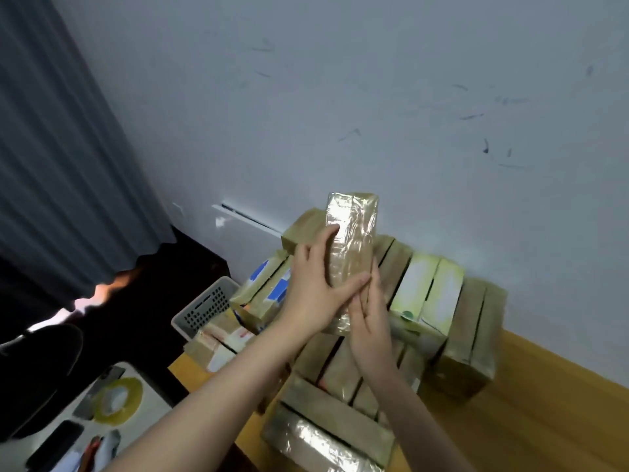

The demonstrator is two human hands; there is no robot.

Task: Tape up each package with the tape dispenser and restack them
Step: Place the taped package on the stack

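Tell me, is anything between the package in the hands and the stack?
Nothing visible is. The left hand grips the package, the right hand presses against it, and the stack lies right behind it.

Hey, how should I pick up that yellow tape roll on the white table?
Come from above: the tape roll lies flat on the white table, ring opening up, so probably hook fingers into the opening and pinch the band with the thumb outside.
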